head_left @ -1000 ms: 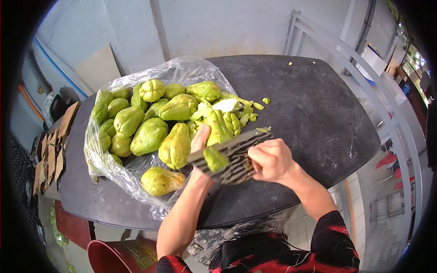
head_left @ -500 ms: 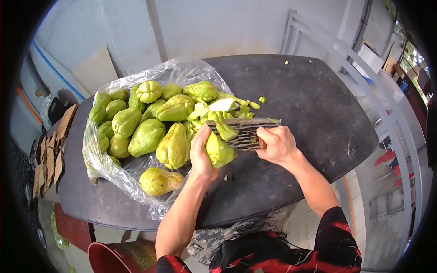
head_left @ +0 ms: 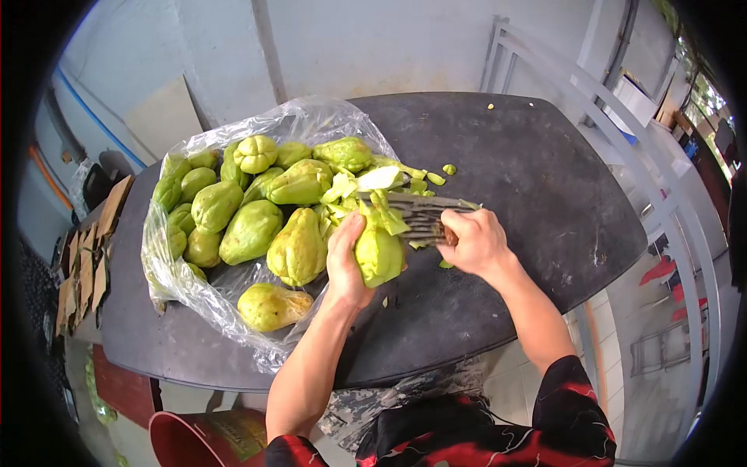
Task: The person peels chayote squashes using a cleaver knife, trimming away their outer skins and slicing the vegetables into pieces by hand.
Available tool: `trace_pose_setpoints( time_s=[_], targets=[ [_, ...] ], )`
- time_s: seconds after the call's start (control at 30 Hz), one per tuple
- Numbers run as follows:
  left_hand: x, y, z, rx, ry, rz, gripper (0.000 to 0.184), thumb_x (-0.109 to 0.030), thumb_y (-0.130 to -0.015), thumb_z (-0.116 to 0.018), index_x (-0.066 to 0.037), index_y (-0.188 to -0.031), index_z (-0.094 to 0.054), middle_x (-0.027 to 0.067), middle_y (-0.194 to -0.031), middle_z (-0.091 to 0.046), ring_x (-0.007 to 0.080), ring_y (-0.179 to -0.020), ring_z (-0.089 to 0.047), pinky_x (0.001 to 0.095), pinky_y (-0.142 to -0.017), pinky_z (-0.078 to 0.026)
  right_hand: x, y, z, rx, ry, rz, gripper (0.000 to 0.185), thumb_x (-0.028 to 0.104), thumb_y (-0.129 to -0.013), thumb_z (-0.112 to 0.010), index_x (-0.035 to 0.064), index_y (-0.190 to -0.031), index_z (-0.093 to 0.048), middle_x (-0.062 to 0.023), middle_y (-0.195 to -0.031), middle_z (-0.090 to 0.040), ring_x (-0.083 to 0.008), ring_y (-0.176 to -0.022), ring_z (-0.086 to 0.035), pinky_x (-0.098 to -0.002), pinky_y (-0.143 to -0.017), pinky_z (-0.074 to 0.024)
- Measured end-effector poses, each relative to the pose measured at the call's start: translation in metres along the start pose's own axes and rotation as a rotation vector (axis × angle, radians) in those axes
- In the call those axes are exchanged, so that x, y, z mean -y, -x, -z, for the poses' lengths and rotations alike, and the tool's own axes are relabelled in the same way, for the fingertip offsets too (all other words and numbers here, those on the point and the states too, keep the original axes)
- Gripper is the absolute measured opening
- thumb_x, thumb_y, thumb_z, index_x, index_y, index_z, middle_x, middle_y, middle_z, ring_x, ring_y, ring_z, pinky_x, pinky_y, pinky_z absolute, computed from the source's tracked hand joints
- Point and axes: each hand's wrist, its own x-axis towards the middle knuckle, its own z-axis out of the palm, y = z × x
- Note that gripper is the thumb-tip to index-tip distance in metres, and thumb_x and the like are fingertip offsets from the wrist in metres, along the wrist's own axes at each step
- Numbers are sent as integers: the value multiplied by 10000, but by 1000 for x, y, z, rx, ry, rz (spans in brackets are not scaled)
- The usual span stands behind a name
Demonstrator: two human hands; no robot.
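My left hand [head_left: 347, 266] is wrapped round a pale green, partly peeled chayote [head_left: 380, 257], held above the near part of the table. In my right hand [head_left: 480, 243] is the handle of a broad knife [head_left: 424, 220] with dark wavy stripes along its blade. The blade lies against the top of the chayote, where a strip of peel [head_left: 385, 212] hangs loose. Just beyond my hands is a heap of peelings [head_left: 342, 188]. Several whole chayotes [head_left: 250, 232] lie to the left on a clear plastic bag [head_left: 187, 274], a browned one [head_left: 272, 308] nearest me.
The dark table [head_left: 537, 187] has scraped marks and small peel scraps. A red bucket [head_left: 206, 436] stands below its front left edge. Grey metal rails [head_left: 661, 202] run along the right side. Pieces of cardboard [head_left: 85, 268] are stacked at the left.
The knife has shifted slightly and its blade is now blurred. The chayote in my left hand has turned more upright, and a peel scrap now shows below the blade.
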Motion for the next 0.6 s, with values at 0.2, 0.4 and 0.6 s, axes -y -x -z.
trace_pose_setpoints(
  time_s=[0.2, 0.4, 0.6],
  targets=[
    [-4, 3, -1, -4, 27, 58, 497, -498, -967, -447, -79, -1201, -575, 135, -997, -659, 281, -812, -666, 422, -653, -553, -13, -2, 12, 91, 27, -262, 192, 134, -739, -751, 22, -751, -595, -132, -661, -663, -354, -651, -674, -428, -598, -535],
    [-5, -4, 1, -186, 321, 91, 456, -467, -978, -470, -103, -1221, -595, 124, -1060, -667, 261, -983, -639, 453, -846, -509, -9, 1, 1, 112, 0, -203, 204, 150, -738, -754, 33, -763, -588, -118, -667, -669, -336, -646, -681, -420, -586, -536],
    [-2, -8, 8, -202, 371, 7, 505, -490, -964, -507, -113, -1293, -578, 99, -1191, -646, 252, -1108, -603, 425, -971, -469, 6, 5, -2, 46, -110, -63, 182, 104, -711, -725, 55, -743, -553, -78, -616, -638, -293, -579, -661, -393, -533, -519]
  ],
)
